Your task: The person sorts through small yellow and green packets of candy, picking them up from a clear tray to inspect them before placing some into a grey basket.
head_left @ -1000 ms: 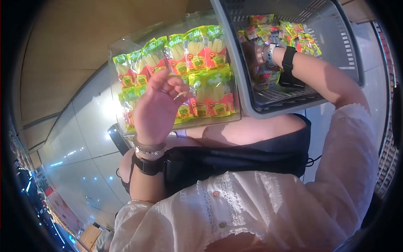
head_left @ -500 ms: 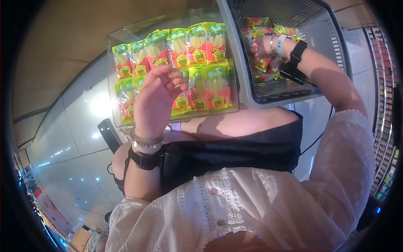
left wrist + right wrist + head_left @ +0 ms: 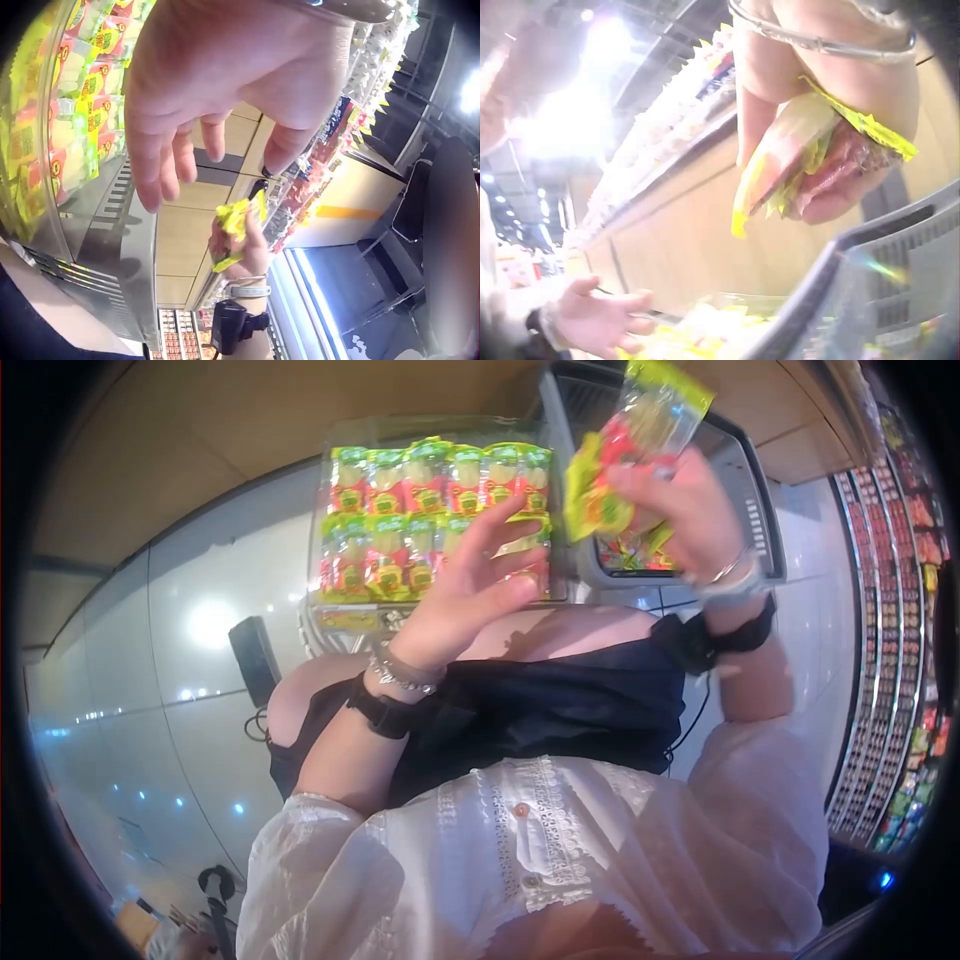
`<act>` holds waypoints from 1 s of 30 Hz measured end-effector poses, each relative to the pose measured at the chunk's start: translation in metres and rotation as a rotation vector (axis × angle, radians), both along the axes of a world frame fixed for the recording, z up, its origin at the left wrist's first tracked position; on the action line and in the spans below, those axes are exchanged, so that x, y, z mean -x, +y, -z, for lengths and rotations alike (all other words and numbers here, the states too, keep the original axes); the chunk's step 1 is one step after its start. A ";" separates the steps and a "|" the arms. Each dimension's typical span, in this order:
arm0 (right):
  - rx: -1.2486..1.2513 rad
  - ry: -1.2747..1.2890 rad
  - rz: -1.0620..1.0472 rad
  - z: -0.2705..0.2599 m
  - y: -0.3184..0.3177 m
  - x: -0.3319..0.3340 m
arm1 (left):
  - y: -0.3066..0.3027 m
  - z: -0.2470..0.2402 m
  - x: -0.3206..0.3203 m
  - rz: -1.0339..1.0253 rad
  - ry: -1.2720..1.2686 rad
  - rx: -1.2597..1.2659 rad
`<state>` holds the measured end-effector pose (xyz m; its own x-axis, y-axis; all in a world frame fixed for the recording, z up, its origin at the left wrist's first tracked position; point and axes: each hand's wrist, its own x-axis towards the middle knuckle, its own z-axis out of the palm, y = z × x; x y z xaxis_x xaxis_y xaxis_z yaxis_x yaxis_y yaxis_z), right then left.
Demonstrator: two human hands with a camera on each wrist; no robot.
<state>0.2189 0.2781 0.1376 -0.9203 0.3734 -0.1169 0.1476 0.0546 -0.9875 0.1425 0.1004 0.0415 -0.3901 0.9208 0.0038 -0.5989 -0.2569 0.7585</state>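
My right hand (image 3: 695, 510) is raised over the grey basket (image 3: 765, 510) and grips green, yellow and red gummy candy packets (image 3: 655, 425). In the right wrist view, the fingers curl round the packets (image 3: 802, 154). My left hand (image 3: 465, 590) hovers in front of the clear bin (image 3: 325, 550), its fingers spread and holding nothing. Inside the bin, similar candy packets (image 3: 385, 555) stand in two rows. From the left wrist view, the left hand (image 3: 232, 75) hangs with fingers loosely extended, and the gripped packets (image 3: 240, 221) show beyond it.
More colourful packets (image 3: 640, 550) lie in the bottom of the basket, right beside the bin. Wooden cabinet fronts (image 3: 240, 430) run behind both. Stocked shelves (image 3: 880, 640) rise at the right, and a dark box-shaped object (image 3: 253, 660) stands on the tiled floor at left.
My right hand has come up out of the basket with candy packets in its grip. The left hand has shifted right and its fingers have spread.
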 end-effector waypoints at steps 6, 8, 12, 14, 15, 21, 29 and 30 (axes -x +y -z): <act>0.205 0.269 0.017 0.042 -0.093 0.038 | -0.014 0.005 0.008 -0.140 -0.225 -0.141; 0.123 0.309 0.111 0.045 -0.102 0.051 | -0.018 0.005 0.014 -0.184 -0.239 -0.149; 0.028 0.431 0.278 0.045 -0.086 0.061 | -0.020 -0.004 0.024 -0.246 -0.250 -0.154; 0.164 0.577 0.312 0.045 -0.074 0.066 | -0.019 -0.002 0.027 -0.253 -0.241 -0.135; 0.301 0.724 0.356 0.043 -0.070 0.069 | -0.018 0.000 0.028 -0.303 -0.214 -0.090; 0.123 0.657 0.410 0.070 -0.040 0.070 | -0.037 -0.005 0.057 -0.564 0.055 0.177; 0.252 0.215 0.122 0.121 -0.045 0.078 | -0.051 0.014 0.083 -0.703 -0.141 0.024; 0.298 0.068 0.076 0.113 -0.052 0.079 | -0.054 0.016 0.085 -0.698 -0.139 0.033</act>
<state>0.1402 0.2261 0.0250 -0.9003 0.4004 -0.1707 0.0733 -0.2471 -0.9662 0.0577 0.0464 0.0259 -0.8835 0.4549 -0.1122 -0.3949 -0.5941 0.7008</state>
